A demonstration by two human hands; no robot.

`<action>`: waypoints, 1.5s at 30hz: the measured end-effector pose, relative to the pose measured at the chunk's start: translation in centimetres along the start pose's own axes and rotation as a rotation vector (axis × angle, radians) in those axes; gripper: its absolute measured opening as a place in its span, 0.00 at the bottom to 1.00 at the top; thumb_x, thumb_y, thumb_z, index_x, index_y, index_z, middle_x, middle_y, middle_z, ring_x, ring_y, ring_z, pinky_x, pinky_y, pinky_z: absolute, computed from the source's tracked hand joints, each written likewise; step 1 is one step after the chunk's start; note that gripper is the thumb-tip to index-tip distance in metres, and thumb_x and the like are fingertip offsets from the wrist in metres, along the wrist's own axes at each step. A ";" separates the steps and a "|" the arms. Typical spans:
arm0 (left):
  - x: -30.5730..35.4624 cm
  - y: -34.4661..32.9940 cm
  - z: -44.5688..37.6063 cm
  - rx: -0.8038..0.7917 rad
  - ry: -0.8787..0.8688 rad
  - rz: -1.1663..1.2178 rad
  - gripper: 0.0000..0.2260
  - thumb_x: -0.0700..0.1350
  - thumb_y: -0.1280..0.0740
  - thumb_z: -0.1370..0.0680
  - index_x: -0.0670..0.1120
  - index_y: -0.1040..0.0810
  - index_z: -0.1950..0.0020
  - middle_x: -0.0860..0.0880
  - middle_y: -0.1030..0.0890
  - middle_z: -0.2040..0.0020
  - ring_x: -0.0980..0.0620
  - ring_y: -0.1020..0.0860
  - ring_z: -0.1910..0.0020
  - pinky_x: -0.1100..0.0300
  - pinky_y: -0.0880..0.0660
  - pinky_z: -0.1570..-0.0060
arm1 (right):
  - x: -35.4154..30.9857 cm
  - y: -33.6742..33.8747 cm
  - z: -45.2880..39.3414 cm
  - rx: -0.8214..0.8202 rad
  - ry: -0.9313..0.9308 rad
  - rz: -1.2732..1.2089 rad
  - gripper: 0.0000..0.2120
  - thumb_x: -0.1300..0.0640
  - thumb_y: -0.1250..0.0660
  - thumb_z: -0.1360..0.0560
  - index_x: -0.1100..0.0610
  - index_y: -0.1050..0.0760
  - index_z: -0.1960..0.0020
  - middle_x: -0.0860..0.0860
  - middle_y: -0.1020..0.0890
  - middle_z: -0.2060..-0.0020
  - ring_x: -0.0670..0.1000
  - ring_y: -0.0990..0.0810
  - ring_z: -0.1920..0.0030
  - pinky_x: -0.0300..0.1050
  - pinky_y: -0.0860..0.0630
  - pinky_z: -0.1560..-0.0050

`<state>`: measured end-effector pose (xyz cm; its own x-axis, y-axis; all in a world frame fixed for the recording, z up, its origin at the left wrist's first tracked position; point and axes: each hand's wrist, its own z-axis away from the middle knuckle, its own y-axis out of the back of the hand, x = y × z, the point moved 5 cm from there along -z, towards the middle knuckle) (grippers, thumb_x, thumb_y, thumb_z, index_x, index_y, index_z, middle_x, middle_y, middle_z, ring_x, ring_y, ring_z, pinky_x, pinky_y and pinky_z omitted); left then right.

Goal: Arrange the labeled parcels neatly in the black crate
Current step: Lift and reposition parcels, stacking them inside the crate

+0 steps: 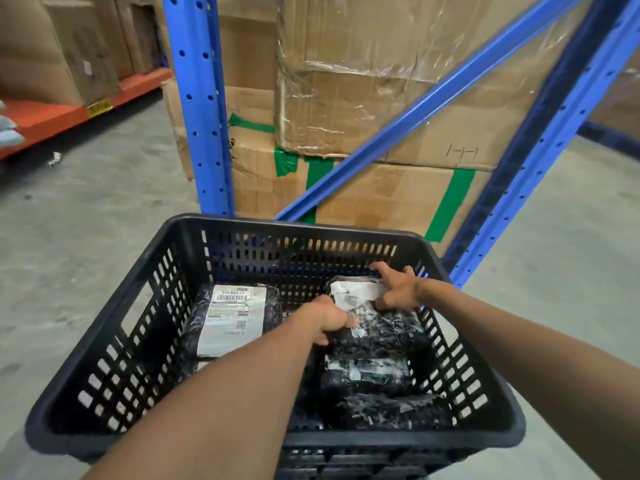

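Both hands on one black-wrapped parcel in the far right of the black crate.

The left hand [329, 320] has its fingers curled shut around the near left edge of the black-wrapped parcel [372, 315], while the right hand [394, 287] spreads its fingers over the parcel's far right corner, pressing on its crumpled white label [356, 292]. Nearer the person than the fingers, two more black parcels [367, 375] lie one behind the other along the right wall of the black crate [104, 344]. Left of the left hand's fingers, apart from them, a parcel with a flat barcode label [230, 318] lies face up. Beyond the fingertips stands the crate's slotted far wall, with blue rack uprights [199, 109] and taped cardboard boxes [363, 81] behind it.
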<state>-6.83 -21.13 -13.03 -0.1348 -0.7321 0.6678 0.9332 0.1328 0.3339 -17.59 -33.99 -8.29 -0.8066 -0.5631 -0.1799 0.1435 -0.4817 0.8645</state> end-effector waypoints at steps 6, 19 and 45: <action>-0.1 1.8 0.9 -0.098 -0.112 0.143 0.24 0.44 0.25 0.27 0.48 0.30 0.34 0.53 0.19 0.49 0.58 0.19 0.52 0.63 0.18 0.62 | -0.3 1.7 0.5 0.003 0.015 0.219 0.48 0.42 0.28 0.33 0.50 0.46 0.18 0.61 0.37 0.29 0.65 0.41 0.26 0.62 0.34 0.31; -0.6 11.8 5.4 0.218 -0.396 0.418 0.23 0.33 0.32 0.24 0.53 0.26 0.32 0.43 0.23 0.34 0.42 0.24 0.36 0.48 0.24 0.38 | -8.0 5.6 6.7 0.270 0.542 -0.624 0.23 0.61 0.19 0.33 0.64 0.26 0.44 0.61 0.16 0.49 0.53 0.18 0.50 0.51 0.19 0.49; -4.1 18.9 9.7 0.210 -0.394 0.444 0.14 0.48 0.22 0.34 0.48 0.15 0.49 0.46 0.12 0.54 0.50 0.14 0.57 0.60 0.18 0.60 | -13.7 -1.1 4.4 -0.061 0.446 -0.851 0.21 0.45 0.20 0.32 0.52 0.16 0.43 0.51 0.10 0.52 0.50 0.11 0.54 0.44 0.16 0.61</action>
<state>8.11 -9.12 -2.98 0.1007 -0.2808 0.9545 0.8484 0.5254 0.0650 -9.23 -22.86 -4.71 -0.3636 -0.2067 -0.9084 -0.3490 -0.8738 0.3385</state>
